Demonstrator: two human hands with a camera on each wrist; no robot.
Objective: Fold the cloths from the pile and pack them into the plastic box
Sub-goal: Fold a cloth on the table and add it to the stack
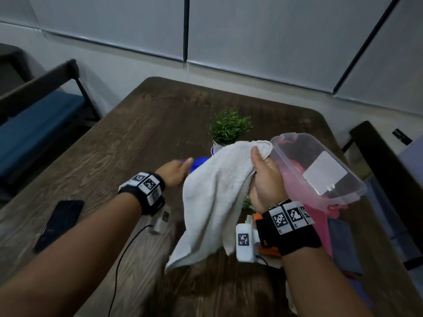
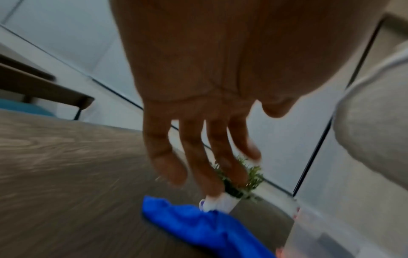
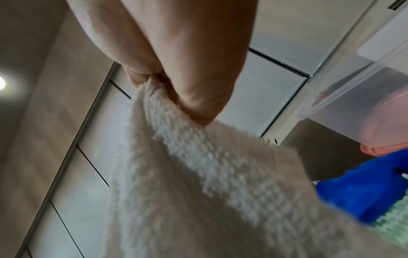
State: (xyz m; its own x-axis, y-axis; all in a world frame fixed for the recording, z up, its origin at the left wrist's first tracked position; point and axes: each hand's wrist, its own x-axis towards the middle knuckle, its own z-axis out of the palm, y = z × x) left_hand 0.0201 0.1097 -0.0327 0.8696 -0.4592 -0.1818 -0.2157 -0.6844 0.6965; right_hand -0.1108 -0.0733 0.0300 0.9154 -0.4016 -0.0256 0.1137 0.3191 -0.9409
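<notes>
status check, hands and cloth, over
Right hand grips white towel, lifted, unfolded. Left hand open above blue cloth. Plastic box tilted, right of towel. Small plant behind.

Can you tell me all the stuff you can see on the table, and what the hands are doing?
white towel: one, held up above the table
blue cloth: one, on the table behind the towel
plastic box: one, clear, tilted, at the right
pink cloth: one, under the box
potted plant: one, green, mid-table
phone: one, black, left edge
table: one, dark wood
left hand: fingers spread, over the blue cloth
right hand: pinches the towel's top edge
</notes>
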